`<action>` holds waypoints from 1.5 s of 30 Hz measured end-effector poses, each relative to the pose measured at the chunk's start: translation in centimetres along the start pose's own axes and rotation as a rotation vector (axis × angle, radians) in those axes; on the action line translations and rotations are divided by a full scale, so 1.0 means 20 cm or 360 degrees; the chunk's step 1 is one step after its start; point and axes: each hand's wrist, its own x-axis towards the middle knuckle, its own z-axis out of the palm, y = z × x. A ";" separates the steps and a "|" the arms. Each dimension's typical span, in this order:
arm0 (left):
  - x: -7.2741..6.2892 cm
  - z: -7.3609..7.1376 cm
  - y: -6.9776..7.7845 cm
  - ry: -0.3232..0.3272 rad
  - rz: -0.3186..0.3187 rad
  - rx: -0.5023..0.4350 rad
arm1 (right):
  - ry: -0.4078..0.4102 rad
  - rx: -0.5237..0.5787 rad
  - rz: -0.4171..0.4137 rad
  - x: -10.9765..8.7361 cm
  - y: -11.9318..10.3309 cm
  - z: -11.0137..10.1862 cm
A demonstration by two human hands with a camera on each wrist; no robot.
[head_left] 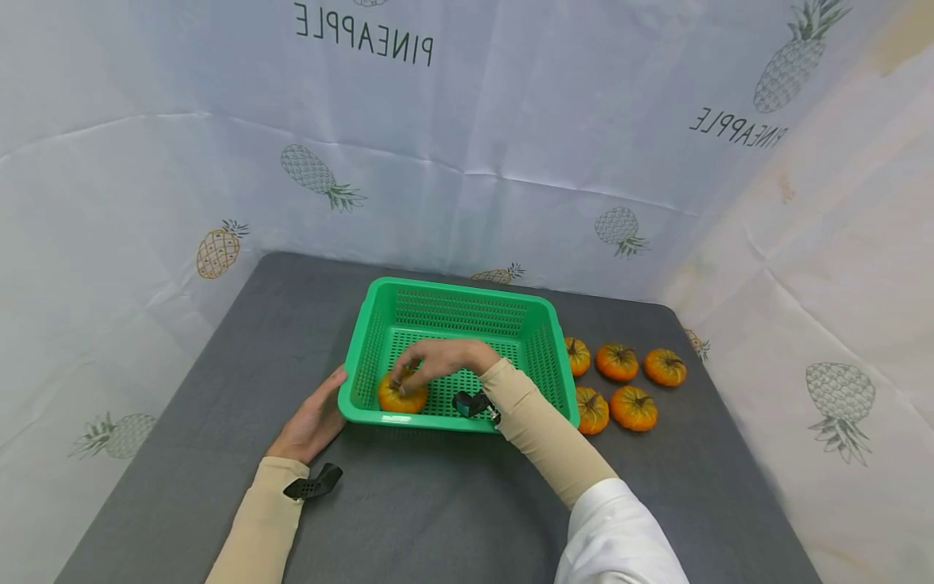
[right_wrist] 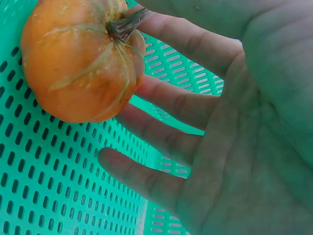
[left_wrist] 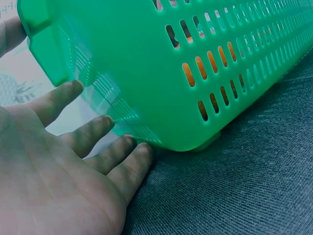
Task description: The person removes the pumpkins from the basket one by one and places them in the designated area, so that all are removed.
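Note:
A green plastic basket (head_left: 460, 289) with slotted walls stands on the dark table. Inside its near left corner is a small orange pumpkin (head_left: 392, 399) with a dry stem. My right hand (head_left: 441, 358) reaches over the basket and holds this pumpkin; the right wrist view shows fingertips against the side of the pumpkin (right_wrist: 73, 68), close by the stem. My left hand (head_left: 314, 423) lies at the basket's left end, its fingers spread along the outer wall. In the left wrist view, those fingertips come right up to the basket's corner (left_wrist: 142, 98).
Several more orange pumpkins (head_left: 616, 362) sit on the table (head_left: 700, 487) to the right of the basket, the nearest ones close by its right wall. A pale cloth (head_left: 467, 162) printed with pineapples hangs behind the table and at both sides.

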 end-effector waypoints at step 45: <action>0.00 0.00 -0.02 -0.0040 0.0086 0.0036 | 0.0434 0.0108 -0.0014 -0.17 0.08 0.01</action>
